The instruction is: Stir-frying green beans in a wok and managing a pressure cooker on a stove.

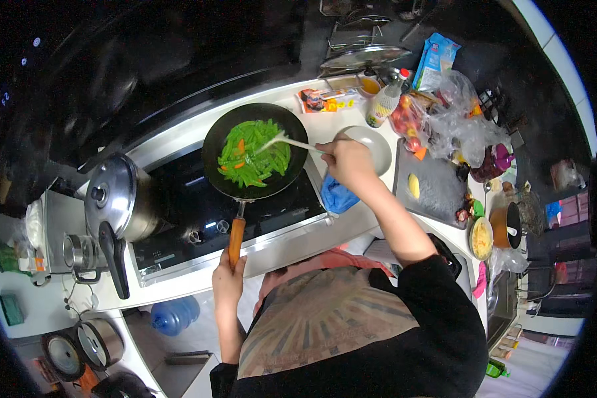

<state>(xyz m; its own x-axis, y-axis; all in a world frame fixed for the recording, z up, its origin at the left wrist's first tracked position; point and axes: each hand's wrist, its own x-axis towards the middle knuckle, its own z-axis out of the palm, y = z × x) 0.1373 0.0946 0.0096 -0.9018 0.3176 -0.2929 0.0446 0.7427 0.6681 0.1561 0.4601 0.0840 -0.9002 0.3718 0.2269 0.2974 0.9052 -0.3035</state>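
Note:
A black frying pan point(214, 169) sits over the right part of the glass cooktop point(179, 209), holding green pea pods point(253, 149) and a few orange carrot pieces point(241, 145). Its wooden handle point(237, 236) is in the grip of my left hand point(229, 278). My right hand point(348, 158) is closed on a pale spatula point(298, 143), whose blade touches the pods. Partly hidden behind that hand, a pale round plate point(378, 149) lies on the counter. A blue cloth point(337, 195) is just below the hand.
A lidded pressure cooker point(124, 199) stands left on the cooktop, its black handle jutting over the counter edge. To the right are a glass bottle point(384, 104), bagged fruit point(409, 119), a grey cutting board point(430, 184) and a bowl of pale yellow food point(480, 239).

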